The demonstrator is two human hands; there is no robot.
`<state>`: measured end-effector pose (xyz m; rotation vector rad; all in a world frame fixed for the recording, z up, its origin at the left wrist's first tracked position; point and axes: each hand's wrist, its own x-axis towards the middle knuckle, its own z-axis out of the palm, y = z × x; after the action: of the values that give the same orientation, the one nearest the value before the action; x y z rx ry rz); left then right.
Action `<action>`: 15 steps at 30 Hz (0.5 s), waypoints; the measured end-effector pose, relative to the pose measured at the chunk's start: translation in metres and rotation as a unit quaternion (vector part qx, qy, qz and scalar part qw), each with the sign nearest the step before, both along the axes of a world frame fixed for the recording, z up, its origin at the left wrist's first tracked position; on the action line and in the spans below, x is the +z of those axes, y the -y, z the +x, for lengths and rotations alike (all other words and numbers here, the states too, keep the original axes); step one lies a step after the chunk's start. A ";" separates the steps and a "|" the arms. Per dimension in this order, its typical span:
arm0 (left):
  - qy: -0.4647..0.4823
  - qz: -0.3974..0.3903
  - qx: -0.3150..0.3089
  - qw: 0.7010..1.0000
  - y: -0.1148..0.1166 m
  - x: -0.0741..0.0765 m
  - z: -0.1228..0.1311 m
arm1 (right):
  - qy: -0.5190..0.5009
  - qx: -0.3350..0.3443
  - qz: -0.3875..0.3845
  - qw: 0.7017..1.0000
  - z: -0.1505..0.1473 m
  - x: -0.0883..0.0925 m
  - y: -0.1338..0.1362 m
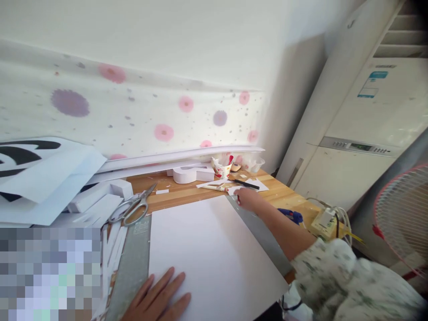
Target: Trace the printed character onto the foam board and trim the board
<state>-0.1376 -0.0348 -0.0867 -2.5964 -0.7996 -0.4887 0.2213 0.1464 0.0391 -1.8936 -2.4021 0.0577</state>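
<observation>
A large blank sheet of white paper (207, 249) lies on a grey-green cutting mat (132, 263). My left hand (160, 296) rests on its lower left part, fingers spread and flat. Past the sheet's far right corner, my right hand (247, 199) is stretched out with its fingers curled. A small dark reddish bit shows at its fingertips; what it is cannot be made out. Close beside that hand lie a white pen-like stick (214, 188) and a black slim tool (246, 183). Silver scissors (133, 207) lie partly open left of the sheet.
Paper strips (112, 249) and white folded paper pieces (100, 196) crowd the left. At the back stand a white letter-like paper form (190, 174) and a paper cup (222, 168). A blue glue gun (290, 216), power strip (326, 223) and fan (404, 214) are at right.
</observation>
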 end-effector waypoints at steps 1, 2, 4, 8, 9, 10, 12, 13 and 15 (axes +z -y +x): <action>0.002 0.007 0.003 1.000 0.000 -0.002 0.000 | -0.004 -0.031 0.013 0.999 -0.007 0.007 -0.016; 0.002 0.017 0.008 1.000 0.002 -0.004 0.000 | -0.010 -0.053 0.027 0.998 -0.015 0.013 -0.030; -0.001 0.037 0.015 0.999 0.006 -0.005 0.001 | -0.029 -0.062 0.046 0.997 -0.037 0.021 -0.051; -0.021 0.061 0.031 0.997 0.012 0.005 0.007 | -0.062 0.078 0.032 0.995 -0.102 0.006 -0.051; -0.027 0.067 0.035 0.997 0.013 0.009 0.008 | -0.065 0.130 0.020 0.989 -0.121 -0.001 -0.043; -0.030 0.075 0.037 0.996 0.014 0.014 0.010 | -0.066 0.182 0.012 0.981 -0.140 -0.010 -0.034; -0.031 0.085 0.042 0.995 0.014 0.023 0.012 | -0.065 0.272 0.002 0.960 -0.173 -0.025 -0.015; -0.033 0.088 0.041 0.995 0.015 0.026 0.013 | -0.065 0.308 -0.002 0.949 -0.188 -0.031 -0.006; -0.039 0.091 0.041 0.994 0.016 0.030 0.013 | -0.062 0.358 -0.006 0.932 -0.209 -0.040 0.010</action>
<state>-0.1244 -0.0506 -0.0562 -2.3907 -0.7926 -0.4140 0.0128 0.1368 -0.0007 -0.8817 -2.8474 0.2263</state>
